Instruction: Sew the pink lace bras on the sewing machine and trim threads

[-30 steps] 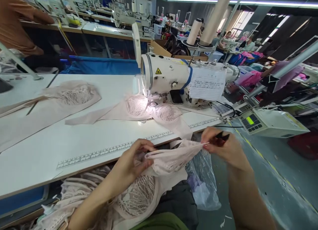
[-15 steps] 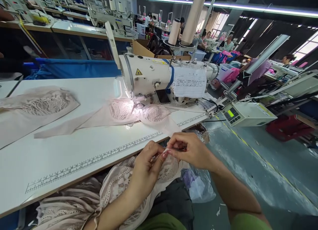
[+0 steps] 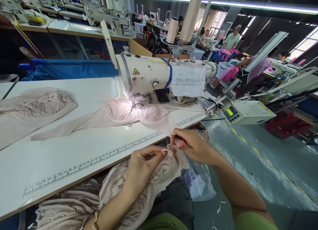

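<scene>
A pale pink lace bra (image 3: 165, 170) hangs over my lap, below the table's front edge. My left hand (image 3: 142, 167) pinches the top of its cup between thumb and forefinger. Just to the right, my right hand (image 3: 190, 143) is closed with fingers curled, its fingertips close to that same cup edge. Something thin and dark shows by its fingers, too small to name. Another lace bra (image 3: 154, 113) lies under the lit needle area of the sewing machine (image 3: 146, 76), its long band stretching left over the white table (image 3: 86, 157).
More lace pieces (image 3: 47, 104) lie at the table's left, and a bunched pile (image 3: 67, 203) hangs below its edge. A phone (image 3: 161, 95) rests by the machine. Thread cones (image 3: 190, 19) stand behind, a control box (image 3: 248, 112) to the right. A plastic bag (image 3: 201, 185) sits below.
My right hand has drawn slightly up and right, away from my left fingertips. My left hand has shifted a little left, still pinching the bra, and more of the cup shows.
</scene>
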The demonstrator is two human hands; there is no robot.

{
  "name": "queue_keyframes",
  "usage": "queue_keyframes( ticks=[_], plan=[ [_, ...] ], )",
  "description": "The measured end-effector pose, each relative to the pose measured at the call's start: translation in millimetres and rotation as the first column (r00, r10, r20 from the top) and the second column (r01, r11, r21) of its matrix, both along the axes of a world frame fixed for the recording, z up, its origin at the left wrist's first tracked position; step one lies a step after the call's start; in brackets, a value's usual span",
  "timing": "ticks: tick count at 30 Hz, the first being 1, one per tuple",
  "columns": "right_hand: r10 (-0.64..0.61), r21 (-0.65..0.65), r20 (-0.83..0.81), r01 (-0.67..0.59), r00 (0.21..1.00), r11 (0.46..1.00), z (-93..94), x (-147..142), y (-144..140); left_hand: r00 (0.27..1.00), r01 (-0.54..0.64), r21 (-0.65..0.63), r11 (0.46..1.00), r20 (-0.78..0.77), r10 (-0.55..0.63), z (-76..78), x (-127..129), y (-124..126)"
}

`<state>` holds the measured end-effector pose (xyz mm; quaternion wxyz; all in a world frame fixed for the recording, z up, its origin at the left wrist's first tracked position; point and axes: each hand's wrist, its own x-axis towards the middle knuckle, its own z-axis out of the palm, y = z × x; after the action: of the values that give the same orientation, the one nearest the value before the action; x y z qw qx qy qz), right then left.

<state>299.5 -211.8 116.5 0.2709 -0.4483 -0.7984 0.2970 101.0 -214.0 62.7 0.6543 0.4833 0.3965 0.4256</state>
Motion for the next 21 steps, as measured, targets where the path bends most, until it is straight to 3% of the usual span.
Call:
queue_keyframes(
  ticks=[4, 8, 21],
  plan=[
    [0.072, -0.092, 0.096, -0.063, 0.993, 0.994, 0.1, 0, 2, 0.999, 0.014, -0.02, 1.0, 0.043, -0.013, -2.7, 0, 2],
    [0.052, -0.197, 0.003, -0.051, 0.999, 0.979, -1.2, -5, 0, 0.998, 0.02, -0.017, 1.0, 0.056, -0.019, -2.6, -1, 3],
    [-0.132, -0.222, -0.15, 0.097, 0.98, 0.97, -15.9, -12, 0, 0.999, -0.013, 0.052, 0.999, -0.034, 0.015, -0.6, -3, 3]
  ],
)
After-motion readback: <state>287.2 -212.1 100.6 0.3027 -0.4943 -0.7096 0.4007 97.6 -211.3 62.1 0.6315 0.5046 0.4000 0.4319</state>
